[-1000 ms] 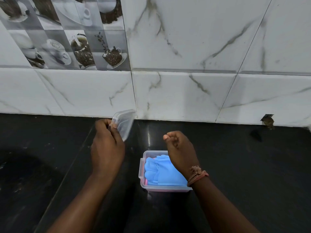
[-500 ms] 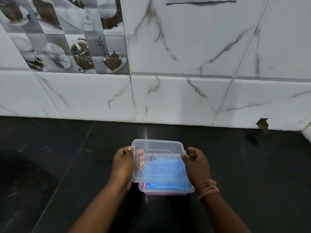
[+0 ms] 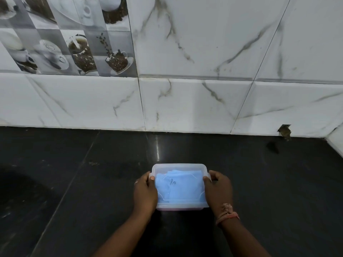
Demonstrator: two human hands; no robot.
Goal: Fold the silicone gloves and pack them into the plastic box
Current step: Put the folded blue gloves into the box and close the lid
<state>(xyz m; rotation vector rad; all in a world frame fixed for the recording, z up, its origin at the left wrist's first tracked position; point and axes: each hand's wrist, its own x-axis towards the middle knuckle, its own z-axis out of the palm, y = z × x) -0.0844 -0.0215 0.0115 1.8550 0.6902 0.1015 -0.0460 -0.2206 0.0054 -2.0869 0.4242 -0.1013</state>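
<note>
Lidded box (image 3: 179, 205) on black counter (image 3: 74, 182), blue gloves (image 3: 178, 190) inside (pink beneath); left hand (image 3: 145, 193), right hand (image 3: 219, 191) gripping its sides.

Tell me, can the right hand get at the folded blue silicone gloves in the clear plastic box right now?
Probably not directly. The translucent plastic lid sits over the clear plastic box, covering the blue silicone gloves. The right hand and left hand grip its sides; the lid must come off first.
</note>
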